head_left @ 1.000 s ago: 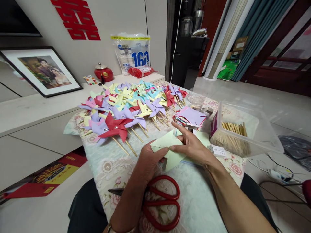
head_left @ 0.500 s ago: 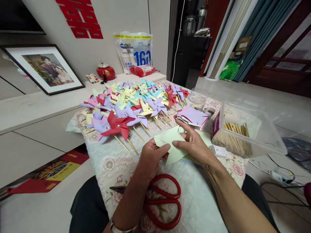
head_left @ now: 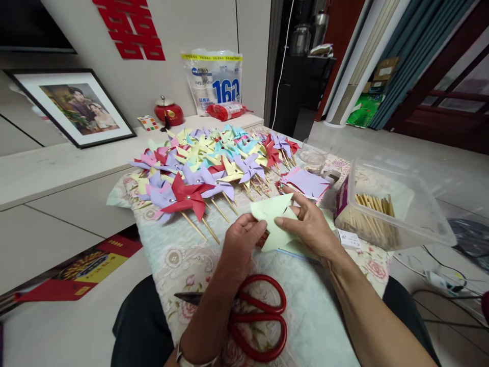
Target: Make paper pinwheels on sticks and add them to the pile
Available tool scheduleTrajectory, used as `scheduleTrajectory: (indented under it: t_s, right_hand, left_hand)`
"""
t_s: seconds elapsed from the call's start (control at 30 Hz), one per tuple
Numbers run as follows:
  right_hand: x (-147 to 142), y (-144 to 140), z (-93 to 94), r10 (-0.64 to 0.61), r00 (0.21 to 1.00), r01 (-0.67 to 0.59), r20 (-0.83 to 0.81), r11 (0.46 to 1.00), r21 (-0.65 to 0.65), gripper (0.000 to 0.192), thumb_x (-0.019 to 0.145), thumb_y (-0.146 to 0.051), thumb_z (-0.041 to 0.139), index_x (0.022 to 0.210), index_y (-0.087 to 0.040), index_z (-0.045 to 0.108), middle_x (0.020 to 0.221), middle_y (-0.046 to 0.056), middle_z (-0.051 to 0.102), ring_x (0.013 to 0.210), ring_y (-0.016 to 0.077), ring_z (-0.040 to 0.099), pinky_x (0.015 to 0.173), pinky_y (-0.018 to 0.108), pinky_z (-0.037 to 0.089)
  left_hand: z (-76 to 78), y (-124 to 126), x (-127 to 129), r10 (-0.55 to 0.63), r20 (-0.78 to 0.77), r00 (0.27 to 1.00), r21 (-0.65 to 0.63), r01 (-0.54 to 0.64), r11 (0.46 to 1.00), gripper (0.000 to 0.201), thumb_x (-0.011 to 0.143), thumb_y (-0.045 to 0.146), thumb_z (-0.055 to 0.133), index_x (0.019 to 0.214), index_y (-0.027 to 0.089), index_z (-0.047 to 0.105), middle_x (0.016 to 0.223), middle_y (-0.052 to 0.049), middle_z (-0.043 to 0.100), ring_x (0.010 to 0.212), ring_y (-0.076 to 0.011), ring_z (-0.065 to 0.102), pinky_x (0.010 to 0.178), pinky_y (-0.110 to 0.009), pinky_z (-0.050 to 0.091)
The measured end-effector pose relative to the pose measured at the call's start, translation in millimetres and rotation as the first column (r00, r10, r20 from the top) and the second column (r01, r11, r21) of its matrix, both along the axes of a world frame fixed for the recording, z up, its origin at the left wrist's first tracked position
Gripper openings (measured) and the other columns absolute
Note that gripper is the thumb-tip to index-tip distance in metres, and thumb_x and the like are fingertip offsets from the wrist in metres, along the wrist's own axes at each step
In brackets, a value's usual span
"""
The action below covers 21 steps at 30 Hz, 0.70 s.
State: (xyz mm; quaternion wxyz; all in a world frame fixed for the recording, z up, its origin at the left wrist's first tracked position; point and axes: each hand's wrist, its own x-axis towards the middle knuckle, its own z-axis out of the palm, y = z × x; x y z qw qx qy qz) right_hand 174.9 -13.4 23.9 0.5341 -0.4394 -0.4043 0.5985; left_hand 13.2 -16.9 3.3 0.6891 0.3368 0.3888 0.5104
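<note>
A pale green paper square [head_left: 273, 216] with cut slits is held up over the table between both hands. My left hand [head_left: 244, 237] pinches its left edge, thumb on top and fingers underneath. On the right side my right hand [head_left: 305, 221] grips it with the thumb on the near face and the fingers at the far edge. Red-handled scissors [head_left: 263, 316] lie on the floral tablecloth under my left forearm, which hides part of them. Many finished paper pinwheels [head_left: 202, 168] on wooden sticks lie beyond my hands. Behind my right hand rests a stack of coloured paper [head_left: 305, 182].
At the right stands a clear plastic box [head_left: 405, 214] holding wooden sticks [head_left: 376, 204], with a small white box [head_left: 348, 238] beside it. A round clear container [head_left: 313, 155] sits farther back. A framed picture [head_left: 76, 107] and a bag of cups [head_left: 214, 84] stand on the cabinet.
The green paper has turned a little and moved slightly right in my hands. Both hands keep hold of it. The whole view has shifted slightly.
</note>
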Motion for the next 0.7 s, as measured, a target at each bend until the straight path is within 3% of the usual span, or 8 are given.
scheduleTrajectory:
  t_s: [0.13, 0.3, 0.43, 0.7]
  right_hand:
    - [2.4, 4.3, 2.9, -0.246, 0.960, 0.264, -0.137, 0.955, 0.135, 0.098, 0.063, -0.024, 0.090, 0.149, -0.020, 0.044, 0.100, 0.005, 0.080, 0.076, 0.0177, 0.073, 0.066, 0.025, 0.056]
    - [0.1, 5.4, 5.6, -0.402, 0.896, 0.436, -0.189, 0.877, 0.201, 0.091, 0.062, -0.024, 0.090, 0.144, -0.019, 0.052, 0.103, 0.007, 0.080, 0.084, 0.0187, 0.073, 0.071, 0.025, 0.056]
    - [-4.7, 3.1, 4.2, -0.438, 0.880, 0.471, -0.183, 0.855, 0.217, 0.090, 0.062, -0.025, 0.090, 0.143, -0.019, 0.052, 0.111, 0.009, 0.078, 0.093, 0.0220, 0.073, 0.077, 0.029, 0.058]
    - [-6.0, -0.9, -2.1, -0.386, 0.921, 0.381, -0.043, 0.876, 0.297, 0.085, 0.070, -0.029, 0.088, 0.145, -0.021, 0.051, 0.112, 0.009, 0.078, 0.100, 0.0251, 0.072, 0.086, 0.038, 0.059]
  left_hand:
    - [4.9, -2.8, -1.5, -0.030, -0.008, 1.000, 0.002, 0.030, 1.000, 0.039, 0.079, 0.047, 0.071, 0.095, 0.011, 0.071, 0.079, -0.008, 0.074, 0.063, -0.0146, 0.065, 0.054, -0.023, 0.045]
    - [3.4, -7.3, 3.9, 0.003, -0.077, 0.997, 0.070, 0.003, 0.998, 0.027, 0.071, 0.033, 0.079, 0.088, 0.015, 0.069, 0.080, -0.005, 0.074, 0.066, -0.0135, 0.064, 0.059, -0.023, 0.046]
    - [-0.3, -8.1, 11.3, 0.052, -0.099, 0.994, 0.101, -0.042, 0.994, 0.023, 0.068, 0.028, 0.081, 0.082, 0.016, 0.067, 0.074, -0.002, 0.071, 0.065, -0.0123, 0.061, 0.059, -0.023, 0.045]
    - [-0.4, -3.1, 10.8, 0.189, -0.154, 0.970, 0.076, -0.179, 0.981, 0.018, 0.068, 0.028, 0.076, 0.079, 0.016, 0.068, 0.059, 0.002, 0.066, 0.054, -0.0097, 0.054, 0.054, -0.021, 0.043]
